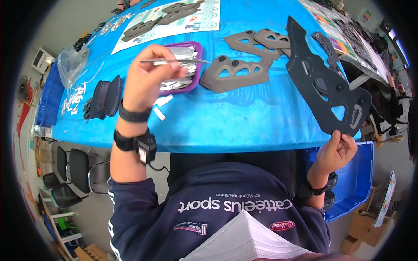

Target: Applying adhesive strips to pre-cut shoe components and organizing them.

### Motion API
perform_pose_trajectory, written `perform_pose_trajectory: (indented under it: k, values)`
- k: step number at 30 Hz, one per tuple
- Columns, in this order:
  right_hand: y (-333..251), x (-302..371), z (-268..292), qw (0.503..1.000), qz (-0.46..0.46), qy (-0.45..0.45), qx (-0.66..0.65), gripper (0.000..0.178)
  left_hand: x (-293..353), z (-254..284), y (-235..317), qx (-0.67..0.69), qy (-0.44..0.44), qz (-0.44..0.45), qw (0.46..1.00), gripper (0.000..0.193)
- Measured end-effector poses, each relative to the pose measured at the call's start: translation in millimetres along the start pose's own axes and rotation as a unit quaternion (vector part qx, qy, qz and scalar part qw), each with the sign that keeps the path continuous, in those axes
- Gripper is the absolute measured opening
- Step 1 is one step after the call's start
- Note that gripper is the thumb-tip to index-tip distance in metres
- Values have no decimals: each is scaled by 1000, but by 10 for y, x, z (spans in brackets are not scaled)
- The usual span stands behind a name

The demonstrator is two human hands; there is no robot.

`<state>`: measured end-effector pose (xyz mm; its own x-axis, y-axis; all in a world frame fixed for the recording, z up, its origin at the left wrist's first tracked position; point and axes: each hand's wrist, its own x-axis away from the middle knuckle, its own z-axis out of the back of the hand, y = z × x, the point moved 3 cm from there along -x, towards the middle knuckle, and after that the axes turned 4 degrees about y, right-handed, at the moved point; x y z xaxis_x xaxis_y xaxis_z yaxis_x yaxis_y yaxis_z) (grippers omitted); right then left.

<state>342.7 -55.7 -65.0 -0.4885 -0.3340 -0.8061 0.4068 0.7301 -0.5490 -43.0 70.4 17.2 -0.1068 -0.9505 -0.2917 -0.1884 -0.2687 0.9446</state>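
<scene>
My left hand (150, 74) is raised over a purple-rimmed basket (200, 67) of white and silvery strips. Pinched in its fingers is a thin, pointed metal tool (191, 61) like tweezers, its tip toward the right. At the right edge of the table, my right hand (337, 152) grips the lower corner of a flat black cut-out panel (315, 89) between thumb and fingers. The panel is held up at a slant and has triangular openings and a pale printed mark. Grey-brown cut-out panels (237, 78) with round black snaps lie between the two hands.
Small white pieces (161, 108) lie beside the basket, and dark stacked pads (103, 98) sit farther left. A printed sheet (209, 17) bears more panels at the back. Black pieces (357, 39) cover the far right. A blue crate (361, 187) stands below the table's right edge.
</scene>
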Motion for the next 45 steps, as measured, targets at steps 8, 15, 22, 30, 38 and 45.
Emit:
perform_pose_trajectory:
  k: [8,15,22,30,38,45]
  values:
    - [-39,76,-202,999,-27,-25,-19,27,752,-767,-492,32,-32,196,980,12]
    - [19,133,-194,997,-52,-61,18,29,814,-681,-714,-521,-87,65,847,18]
    - [-44,199,-494,961,-197,-177,-84,30,811,-463,-629,20,-51,26,998,93]
    - [-8,219,-1195,835,-332,-438,-4,20,1021,-160,-388,-193,112,127,967,22]
    - [119,191,-1326,817,-132,-549,117,24,1025,-1,-506,-370,-48,119,920,26]
    - [141,229,-1391,771,-111,-614,132,23,1077,55,-605,-316,-32,40,947,28]
